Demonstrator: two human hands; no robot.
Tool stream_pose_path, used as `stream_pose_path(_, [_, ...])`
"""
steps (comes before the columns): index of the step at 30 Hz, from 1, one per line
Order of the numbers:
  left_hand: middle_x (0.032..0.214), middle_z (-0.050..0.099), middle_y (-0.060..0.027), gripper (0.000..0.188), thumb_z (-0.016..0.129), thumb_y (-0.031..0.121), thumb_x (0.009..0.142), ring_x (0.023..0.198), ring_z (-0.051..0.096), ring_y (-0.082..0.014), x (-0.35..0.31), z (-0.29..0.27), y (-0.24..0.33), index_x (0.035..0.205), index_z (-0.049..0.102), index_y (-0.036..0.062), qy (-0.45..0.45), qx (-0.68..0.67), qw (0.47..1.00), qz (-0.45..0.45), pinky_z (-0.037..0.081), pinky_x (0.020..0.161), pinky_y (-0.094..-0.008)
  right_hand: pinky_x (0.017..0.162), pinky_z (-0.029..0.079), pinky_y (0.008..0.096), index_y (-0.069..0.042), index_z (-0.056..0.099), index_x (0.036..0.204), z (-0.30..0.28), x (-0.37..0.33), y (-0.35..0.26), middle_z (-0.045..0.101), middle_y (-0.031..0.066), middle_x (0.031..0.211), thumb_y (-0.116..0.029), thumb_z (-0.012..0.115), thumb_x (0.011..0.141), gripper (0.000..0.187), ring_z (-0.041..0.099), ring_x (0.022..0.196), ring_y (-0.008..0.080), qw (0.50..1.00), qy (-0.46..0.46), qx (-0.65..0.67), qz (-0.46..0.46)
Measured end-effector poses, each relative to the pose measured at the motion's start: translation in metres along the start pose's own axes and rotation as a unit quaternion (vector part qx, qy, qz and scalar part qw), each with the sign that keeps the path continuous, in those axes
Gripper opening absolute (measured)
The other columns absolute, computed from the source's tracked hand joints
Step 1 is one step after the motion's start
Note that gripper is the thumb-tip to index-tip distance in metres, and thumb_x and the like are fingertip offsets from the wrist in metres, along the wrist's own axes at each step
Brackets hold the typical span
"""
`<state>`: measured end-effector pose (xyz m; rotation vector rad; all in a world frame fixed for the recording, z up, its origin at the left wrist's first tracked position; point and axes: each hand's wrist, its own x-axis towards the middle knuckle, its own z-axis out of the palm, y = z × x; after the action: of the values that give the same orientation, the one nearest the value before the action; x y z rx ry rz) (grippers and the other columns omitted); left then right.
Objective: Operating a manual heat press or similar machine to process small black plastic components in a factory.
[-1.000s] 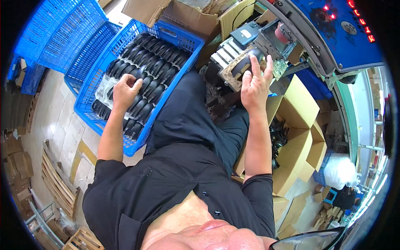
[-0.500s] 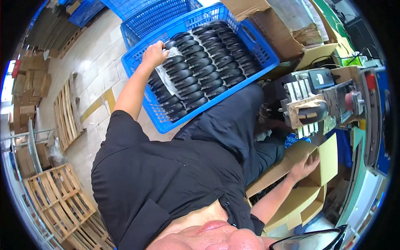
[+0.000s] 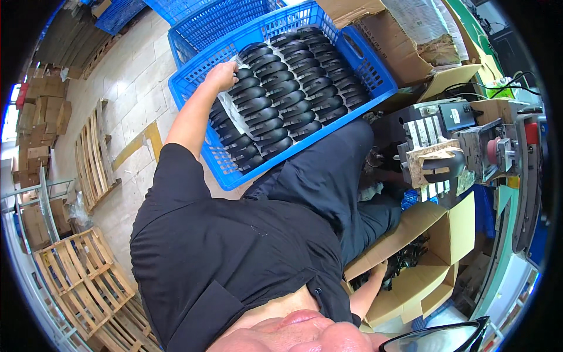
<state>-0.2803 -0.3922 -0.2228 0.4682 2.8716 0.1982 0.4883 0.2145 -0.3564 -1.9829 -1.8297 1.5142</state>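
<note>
The pale tiled floor (image 3: 136, 97) at left carries slatted tan wooden pallets (image 3: 95, 167); the far blue plastic crate (image 3: 316, 138) holds curved black pieces (image 3: 280, 80)

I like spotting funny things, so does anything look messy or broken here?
The tan block by the black curved piece at right looks ragged, unlike the neat rows of black pieces in the blue crate.

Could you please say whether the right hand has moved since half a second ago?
Yes: against the open cardboard box, the right hand has moved leftward and lower in view, from near the flap to the black parts.
</note>
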Motion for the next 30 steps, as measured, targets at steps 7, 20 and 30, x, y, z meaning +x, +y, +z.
stream_pose_path(7, [0.129, 0.069, -0.0185, 0.035, 0.076, 0.027, 0.094, 0.126, 0.065, -0.0393, -0.027, 0.025, 0.036, 0.121, 0.071, 0.005, 0.099, 0.009, 0.995, -0.003, 0.053, 0.108, -0.0481, 0.091, 0.058, 0.0414, 0.01, 0.071, 0.124, 0.0, -0.002, 0.014, 0.078, 0.021, 0.115, -0.016, 0.083, 0.09, 0.045, 0.073, 0.098, 0.0327, 0.994, 0.063, -0.083, -0.021])
stream_pose_path(20, [0.111, 0.077, -0.0164, 0.012, 0.078, 0.013, 0.09, 0.107, 0.074, -0.0359, -0.124, -0.007, 0.257, 0.096, 0.074, 0.0031, 0.222, -0.278, 0.894, 0.274, 0.059, 0.095, -0.0436, 0.085, 0.06, 0.0437, -0.003, 0.074, 0.113, -0.005, -0.024, 0.05, 0.078, 0.0128, 0.109, -0.016, 0.068, 0.1, 0.02, 0.073, 0.098, 0.0277, 0.979, -0.017, 0.17, 0.111])
stream_pose_path(30, [0.113, 0.077, -0.0145, 0.007, 0.078, 0.002, 0.093, 0.08, 0.072, -0.0197, -0.168, 0.002, 0.349, 0.098, 0.073, -0.0009, 0.085, -0.34, 0.851, 0.391, 0.059, 0.076, -0.033, 0.088, 0.06, 0.0455, -0.009, 0.084, 0.104, -0.04, -0.094, -0.031, 0.08, 0.0213, 0.1, -0.018, 0.067, 0.089, 0.024, 0.078, 0.097, 0.0368, 0.938, 0.247, -0.244, -0.006])
